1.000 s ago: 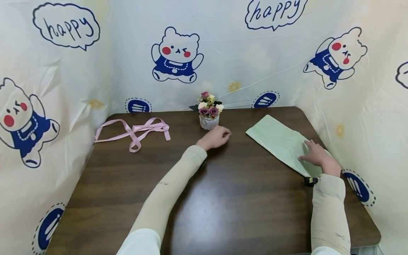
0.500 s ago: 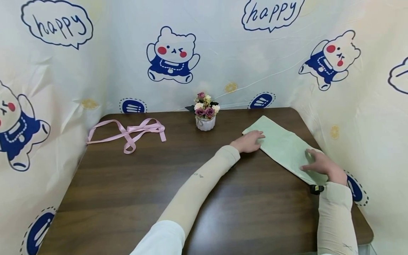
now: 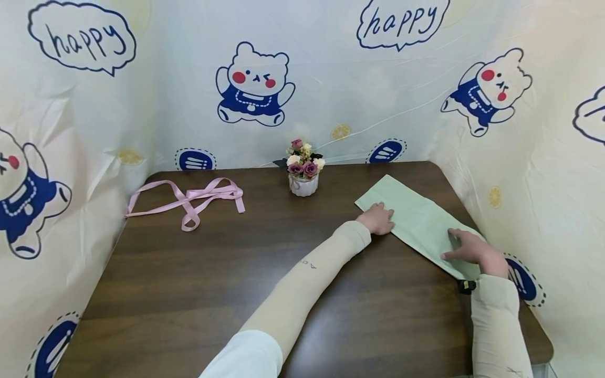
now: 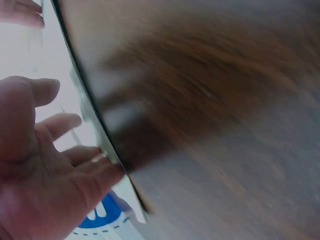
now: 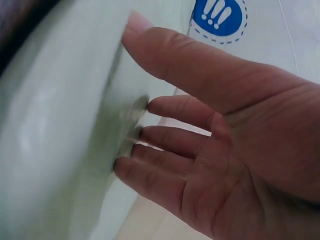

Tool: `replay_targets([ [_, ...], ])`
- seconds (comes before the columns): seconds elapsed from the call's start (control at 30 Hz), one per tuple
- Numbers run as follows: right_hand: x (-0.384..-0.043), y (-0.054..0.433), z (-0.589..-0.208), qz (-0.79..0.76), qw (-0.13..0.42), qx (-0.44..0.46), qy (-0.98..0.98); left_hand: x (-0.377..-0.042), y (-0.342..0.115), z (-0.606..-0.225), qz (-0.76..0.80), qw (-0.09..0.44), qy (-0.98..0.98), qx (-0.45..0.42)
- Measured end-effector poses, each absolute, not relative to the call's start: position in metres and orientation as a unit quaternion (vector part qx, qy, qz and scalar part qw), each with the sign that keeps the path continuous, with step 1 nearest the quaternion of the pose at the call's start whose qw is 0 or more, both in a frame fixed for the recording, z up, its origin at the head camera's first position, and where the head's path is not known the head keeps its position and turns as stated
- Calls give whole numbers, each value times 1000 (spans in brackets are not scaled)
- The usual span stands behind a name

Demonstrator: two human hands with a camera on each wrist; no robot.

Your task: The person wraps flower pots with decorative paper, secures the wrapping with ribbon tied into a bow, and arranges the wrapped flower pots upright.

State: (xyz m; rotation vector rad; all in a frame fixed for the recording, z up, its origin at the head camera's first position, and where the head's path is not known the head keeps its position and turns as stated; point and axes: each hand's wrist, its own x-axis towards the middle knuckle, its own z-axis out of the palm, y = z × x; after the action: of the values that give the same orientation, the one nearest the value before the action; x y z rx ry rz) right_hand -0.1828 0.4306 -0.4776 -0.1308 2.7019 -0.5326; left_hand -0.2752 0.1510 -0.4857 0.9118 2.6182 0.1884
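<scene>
A pale green sheet (image 3: 418, 223) is seen laid slantwise on a dark brown wood-grain table (image 3: 189, 294), rt. of ctr. in the head view, its far end pointed toward upper ctr. & its near end toward the rt. edge. Its long near edge is met by the left hand (image 3: 376, 218), ctr.-rt. of frame, w/ fingers loosely extended & thumb held apart; whether the sheet is pressed or only brushed by them can't be told for sure, the L. wrist view being washed out. The sheet's lower-rt. end is touched by the right hand (image 3: 475, 251), w/ thumb & fingers spread & nothing gripped. Both arms are covered by beige sleeves (image 3: 302, 283), entering from bottom ctr. & lower rt. A small black device (image 3: 467, 286) is worn at the R. wrist. At mid-left, a pink ribbon (image 3: 233, 194) is loosely looped on the tabletop, well apart from either hand. Near the table's back edge, ctr., a white pot (image 3: 303, 185) is filled w/ purple & cream flowers (image 3: 304, 163). The bkgd. is filled by a pale cloth (image 3: 331, 79), printed w/ bears, blue ovals & "happy" bubbles.
</scene>
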Motion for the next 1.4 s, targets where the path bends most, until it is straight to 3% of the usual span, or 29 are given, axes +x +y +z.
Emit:
replay_targets([
  [0.43,-186,392,-477,-148,179,-64,971,-259,166,-477,13,195,968,155],
  [0.77,-176,348,-472,-139,199,-77,967,-273,160,-488,-38,168,974,147],
  [0.93,-168,328,-469,-120,200,-94,968,-272,147,-485,-16,138,979,152],
  [1.4,-143,287,-460,-96,209,-103,968,-282,120,-489,57,125,974,179],
])
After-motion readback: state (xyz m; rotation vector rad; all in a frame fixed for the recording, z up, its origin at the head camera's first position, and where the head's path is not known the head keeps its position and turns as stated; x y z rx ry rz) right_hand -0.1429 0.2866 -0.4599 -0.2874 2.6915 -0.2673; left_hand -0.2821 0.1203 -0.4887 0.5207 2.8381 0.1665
